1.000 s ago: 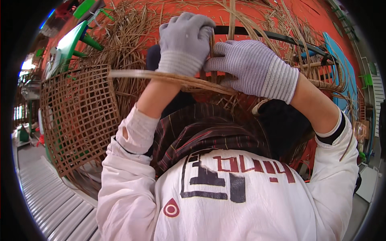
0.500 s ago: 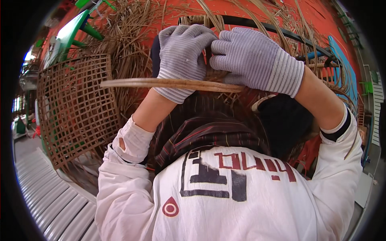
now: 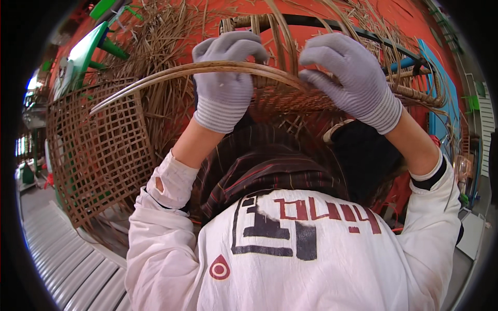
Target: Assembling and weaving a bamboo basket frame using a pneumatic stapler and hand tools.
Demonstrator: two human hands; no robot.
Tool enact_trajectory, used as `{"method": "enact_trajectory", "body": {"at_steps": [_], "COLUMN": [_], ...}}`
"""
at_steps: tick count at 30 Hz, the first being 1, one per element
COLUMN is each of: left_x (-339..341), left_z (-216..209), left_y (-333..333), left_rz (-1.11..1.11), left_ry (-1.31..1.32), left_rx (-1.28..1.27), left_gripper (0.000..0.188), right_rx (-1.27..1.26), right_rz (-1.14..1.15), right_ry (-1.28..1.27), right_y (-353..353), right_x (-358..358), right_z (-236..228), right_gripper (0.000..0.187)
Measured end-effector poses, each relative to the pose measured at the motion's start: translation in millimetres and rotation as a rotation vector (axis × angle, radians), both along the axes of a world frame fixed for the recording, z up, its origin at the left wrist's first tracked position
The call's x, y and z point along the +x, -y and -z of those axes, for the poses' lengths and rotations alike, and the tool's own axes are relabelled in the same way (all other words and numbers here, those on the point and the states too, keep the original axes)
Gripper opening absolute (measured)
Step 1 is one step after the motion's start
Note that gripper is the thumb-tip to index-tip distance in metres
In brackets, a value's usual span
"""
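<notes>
Head view, curved strip [image 3: 228,66], beside right fingers [image 3: 319,57]

Left hand [image 3: 223,87] curled, back showing; right hand [image 3: 353,78] apart, loosely cupped.

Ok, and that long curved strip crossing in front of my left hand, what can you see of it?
The long strip is narrow and streaked brown, looks like dried plant fibre, and pales toward its left end, where it seems split. It bows upward in an arch, passing in front of the left hand. Its left tip overlaps the woven panel in view; its right end meets the right hand near the fingers. Whether they grip it is unclear.
</notes>
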State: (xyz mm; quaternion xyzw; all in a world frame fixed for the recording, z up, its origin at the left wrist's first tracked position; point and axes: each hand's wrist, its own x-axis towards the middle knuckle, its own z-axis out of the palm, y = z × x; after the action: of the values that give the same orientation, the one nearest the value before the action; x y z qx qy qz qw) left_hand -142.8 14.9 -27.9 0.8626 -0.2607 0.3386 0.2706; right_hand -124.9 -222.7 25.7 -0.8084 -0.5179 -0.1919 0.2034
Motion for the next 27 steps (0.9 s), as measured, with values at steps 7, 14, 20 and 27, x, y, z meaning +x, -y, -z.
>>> {"method": "enact_trajectory", "body": {"at_steps": [7, 14, 20, 27], "left_x": [-15.8, -18.3, -16.0, -11.0], "left_z": [2.6, -12.9, -4.1, -8.1], "left_y": [0.7, 22.1, 33.7, 27.5], "left_rz": [-0.131, -0.288, -0.271, -0.122], "left_ry": [-0.089, -0.099, -0.428, -0.636], "left_rx": [-0.063, 0.141, -0.459, -0.823], "left_gripper": [0.023, 0.054, 0.049, 0.044], "right_rx": [0.046, 0.165, 0.216, 0.237], "right_rz": [0.151, 0.195, 0.172, 0.152], "right_ry": [0.063, 0.066, 0.025, 0.008], "right_y": [22.7, 21.5, 20.0, 21.6], "right_x": [2.3, 7.3, 4.4, 7.3], "right_z": [37.0, 52.6, 53.5, 54.5], "right_gripper": [0.023, 0.023, 0.022, 0.02]}}
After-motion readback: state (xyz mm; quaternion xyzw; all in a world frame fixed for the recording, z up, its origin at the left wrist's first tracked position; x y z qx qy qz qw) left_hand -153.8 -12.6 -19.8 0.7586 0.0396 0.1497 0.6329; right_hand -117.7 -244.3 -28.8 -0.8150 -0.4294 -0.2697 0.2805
